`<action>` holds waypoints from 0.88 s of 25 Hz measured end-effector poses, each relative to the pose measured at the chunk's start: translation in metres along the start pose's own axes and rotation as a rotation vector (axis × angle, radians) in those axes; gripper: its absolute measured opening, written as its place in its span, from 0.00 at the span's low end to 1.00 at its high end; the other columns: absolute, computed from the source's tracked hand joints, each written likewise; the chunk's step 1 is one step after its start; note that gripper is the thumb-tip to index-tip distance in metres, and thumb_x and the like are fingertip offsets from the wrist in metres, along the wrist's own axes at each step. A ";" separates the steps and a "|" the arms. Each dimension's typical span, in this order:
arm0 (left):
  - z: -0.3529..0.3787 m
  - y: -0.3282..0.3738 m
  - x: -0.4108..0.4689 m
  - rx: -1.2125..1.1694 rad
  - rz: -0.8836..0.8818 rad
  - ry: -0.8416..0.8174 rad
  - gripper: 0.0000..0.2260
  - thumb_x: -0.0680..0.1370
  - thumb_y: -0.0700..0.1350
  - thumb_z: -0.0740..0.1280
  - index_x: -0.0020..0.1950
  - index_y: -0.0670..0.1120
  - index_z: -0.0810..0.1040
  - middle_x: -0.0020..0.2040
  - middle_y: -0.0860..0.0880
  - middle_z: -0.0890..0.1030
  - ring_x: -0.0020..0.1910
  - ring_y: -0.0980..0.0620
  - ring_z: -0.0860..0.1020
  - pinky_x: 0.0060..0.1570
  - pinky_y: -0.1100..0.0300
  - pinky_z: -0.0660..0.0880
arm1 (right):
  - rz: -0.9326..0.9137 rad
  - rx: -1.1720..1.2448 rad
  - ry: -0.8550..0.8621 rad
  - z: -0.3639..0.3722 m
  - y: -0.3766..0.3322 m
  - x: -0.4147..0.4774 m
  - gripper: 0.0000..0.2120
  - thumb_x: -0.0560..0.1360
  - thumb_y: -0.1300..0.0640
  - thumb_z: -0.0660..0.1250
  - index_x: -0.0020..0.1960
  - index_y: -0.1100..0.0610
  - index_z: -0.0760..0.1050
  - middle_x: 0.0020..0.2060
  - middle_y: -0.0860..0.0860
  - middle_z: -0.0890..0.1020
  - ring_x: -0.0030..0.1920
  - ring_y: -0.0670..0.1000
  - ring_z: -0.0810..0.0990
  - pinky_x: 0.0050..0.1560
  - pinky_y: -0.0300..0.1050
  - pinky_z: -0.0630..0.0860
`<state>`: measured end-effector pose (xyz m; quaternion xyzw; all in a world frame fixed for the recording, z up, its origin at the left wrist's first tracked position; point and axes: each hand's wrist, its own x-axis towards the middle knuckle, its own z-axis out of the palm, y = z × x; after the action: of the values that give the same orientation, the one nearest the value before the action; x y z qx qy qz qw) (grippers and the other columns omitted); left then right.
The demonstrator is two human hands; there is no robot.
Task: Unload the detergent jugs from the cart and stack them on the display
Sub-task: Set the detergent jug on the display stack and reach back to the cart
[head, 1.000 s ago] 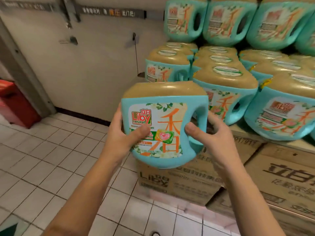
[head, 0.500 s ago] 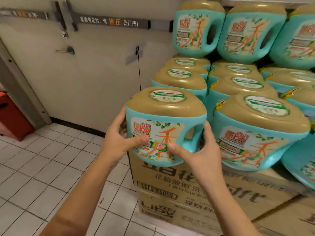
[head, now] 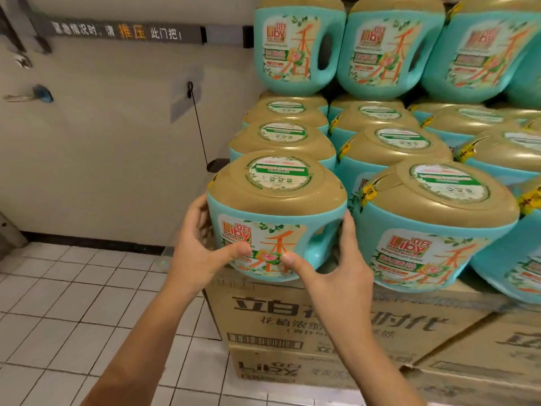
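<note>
Risk of a tumble hangs over the teal detergent jug [head: 275,218] at the front left corner of the cardboard carton [head: 292,317], just beside a neighbouring jug [head: 433,230]: we grip it between left hand [head: 199,253] and right hand [head: 330,268], thumbs on its label, and letting go if its base overhangs could tip it floorward.

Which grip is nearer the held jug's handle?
Right. The right grip holds the jug on the side with its handle; the left grip holds the opposite side.

Open tiled floor [head: 73,303] left of display, neighbouring jug [head: 433,230] tight on right, jugs behind [head: 282,142]
</note>
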<state>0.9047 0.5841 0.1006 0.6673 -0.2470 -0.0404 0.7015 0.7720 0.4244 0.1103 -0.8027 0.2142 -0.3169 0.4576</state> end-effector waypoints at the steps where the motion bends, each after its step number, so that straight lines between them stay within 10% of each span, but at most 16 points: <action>1: 0.000 0.000 0.000 -0.013 -0.001 0.002 0.45 0.49 0.66 0.81 0.63 0.63 0.69 0.60 0.62 0.78 0.62 0.59 0.77 0.56 0.60 0.78 | -0.005 -0.083 0.034 0.003 -0.004 -0.003 0.51 0.64 0.40 0.76 0.78 0.47 0.53 0.71 0.43 0.71 0.70 0.43 0.69 0.67 0.43 0.70; 8: -0.001 -0.008 -0.002 -0.006 -0.024 -0.008 0.50 0.51 0.63 0.82 0.71 0.59 0.69 0.70 0.50 0.72 0.67 0.49 0.74 0.60 0.43 0.77 | -0.339 -0.292 0.494 -0.021 0.001 -0.012 0.28 0.71 0.53 0.74 0.65 0.66 0.71 0.58 0.59 0.76 0.59 0.59 0.75 0.61 0.50 0.73; 10: -0.001 -0.009 -0.003 -0.027 -0.024 -0.002 0.47 0.50 0.63 0.82 0.67 0.67 0.70 0.70 0.52 0.72 0.67 0.52 0.74 0.59 0.47 0.78 | -0.215 -0.247 0.657 -0.046 0.017 -0.007 0.34 0.70 0.50 0.75 0.68 0.66 0.66 0.63 0.64 0.70 0.65 0.62 0.69 0.65 0.59 0.69; 13: 0.002 -0.012 -0.004 -0.067 -0.006 0.015 0.44 0.52 0.61 0.82 0.66 0.69 0.70 0.70 0.53 0.72 0.67 0.55 0.74 0.56 0.53 0.80 | 0.055 -0.008 0.578 -0.070 0.031 0.000 0.48 0.63 0.42 0.76 0.74 0.57 0.58 0.70 0.57 0.66 0.70 0.53 0.66 0.71 0.47 0.65; 22: 0.011 -0.015 -0.010 -0.162 0.012 0.057 0.43 0.59 0.50 0.80 0.72 0.59 0.69 0.68 0.54 0.76 0.66 0.57 0.75 0.50 0.65 0.79 | 0.095 0.002 0.578 -0.061 0.036 0.001 0.53 0.57 0.34 0.74 0.74 0.53 0.57 0.68 0.51 0.71 0.68 0.51 0.70 0.66 0.49 0.69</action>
<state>0.8959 0.5765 0.0829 0.6079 -0.2267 -0.0371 0.7601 0.7282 0.3695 0.1029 -0.6681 0.3725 -0.5107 0.3926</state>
